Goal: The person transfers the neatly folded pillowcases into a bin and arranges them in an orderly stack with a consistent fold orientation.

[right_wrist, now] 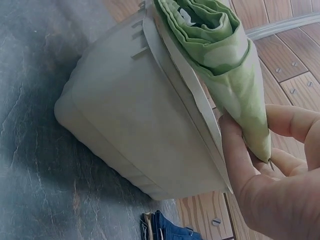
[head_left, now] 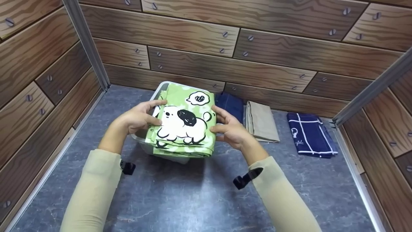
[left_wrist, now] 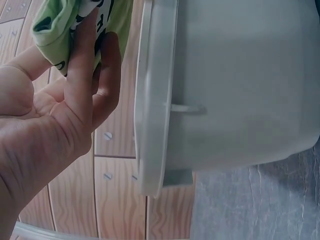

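Observation:
A folded green cloth (head_left: 190,129) with a white cartoon dog print is held over a pale plastic bin (head_left: 165,83), overlapping its rim in the head view. My left hand (head_left: 138,116) pinches the cloth's left edge between thumb and fingers. At the opposite edge my right hand (head_left: 233,129) grips it the same way. From the right wrist, the cloth (right_wrist: 240,85) shows its rolled layers at one end, just above the bin's rim. The left wrist view shows the left fingers curled round a corner of the cloth (left_wrist: 55,35), beside the bin's wall (left_wrist: 240,90).
Right of the bin, along the back wall, lie a folded dark blue denim garment (head_left: 231,106), a folded beige cloth (head_left: 261,122) and a folded navy cloth with white lines (head_left: 310,135). Wood-patterned panels (head_left: 193,48) enclose the grey marbled floor (head_left: 193,199) at the back and sides.

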Available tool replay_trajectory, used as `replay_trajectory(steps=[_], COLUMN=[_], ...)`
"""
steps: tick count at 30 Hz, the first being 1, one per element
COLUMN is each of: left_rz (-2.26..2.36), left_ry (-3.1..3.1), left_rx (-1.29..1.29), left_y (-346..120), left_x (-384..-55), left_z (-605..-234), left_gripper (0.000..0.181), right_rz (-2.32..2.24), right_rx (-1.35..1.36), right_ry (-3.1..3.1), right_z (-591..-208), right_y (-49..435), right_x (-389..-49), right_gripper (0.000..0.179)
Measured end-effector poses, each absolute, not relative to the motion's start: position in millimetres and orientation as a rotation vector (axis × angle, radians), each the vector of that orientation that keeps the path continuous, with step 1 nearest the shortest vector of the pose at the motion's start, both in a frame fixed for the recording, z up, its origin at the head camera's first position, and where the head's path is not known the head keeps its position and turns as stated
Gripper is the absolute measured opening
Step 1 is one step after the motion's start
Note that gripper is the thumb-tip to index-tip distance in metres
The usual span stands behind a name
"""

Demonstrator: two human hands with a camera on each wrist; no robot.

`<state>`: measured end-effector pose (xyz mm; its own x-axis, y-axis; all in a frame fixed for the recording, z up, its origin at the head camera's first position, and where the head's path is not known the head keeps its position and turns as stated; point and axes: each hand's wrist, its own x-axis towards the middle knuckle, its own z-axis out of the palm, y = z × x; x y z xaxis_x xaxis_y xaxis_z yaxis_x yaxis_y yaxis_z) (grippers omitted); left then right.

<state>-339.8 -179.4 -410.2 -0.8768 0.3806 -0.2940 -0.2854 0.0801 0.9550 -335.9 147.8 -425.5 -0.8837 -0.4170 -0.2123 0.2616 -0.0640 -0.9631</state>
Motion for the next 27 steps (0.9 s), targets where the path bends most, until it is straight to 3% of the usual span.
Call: replay_trajectory(steps=[27], left_rz=[1.787], left_ry=[2.219], left_rx=[0.087], left_y=[-187.7], left_x=[-357.1], left_z=[-415.0], left_gripper=[0.086], right_rz=[-1.974], right_rx=[-0.078], right_ry=[1.844], right_z=[-423.3], right_y=[122.1], right_x=[-348.7], right_gripper=[0.085])
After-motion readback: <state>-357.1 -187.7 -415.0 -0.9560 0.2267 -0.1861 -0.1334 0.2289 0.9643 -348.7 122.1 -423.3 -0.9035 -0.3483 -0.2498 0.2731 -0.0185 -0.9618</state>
